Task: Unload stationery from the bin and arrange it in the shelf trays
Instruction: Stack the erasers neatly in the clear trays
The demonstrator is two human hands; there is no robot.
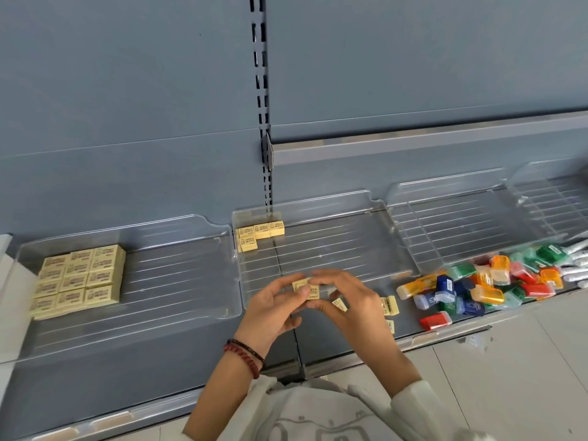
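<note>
My left hand (272,308) and my right hand (356,300) meet over the front of the middle clear tray (350,249), and both pinch a small stack of pale yellow erasers (306,289). Another yellow eraser (339,304) sits under my right hand's fingers. Several matching erasers (259,233) are lined up in the back left corner of that tray. The left clear tray (178,275) carries a neat block of yellow erasers (79,280). A few loose erasers (390,307) lie on the shelf just right of my right hand.
A heap of coloured plastic sharpeners (490,284) lies on the shelf to the right, with white tubes (576,259) behind it. Two further clear trays (471,218) stand at the back right. A slotted metal upright (262,100) divides the grey back panel.
</note>
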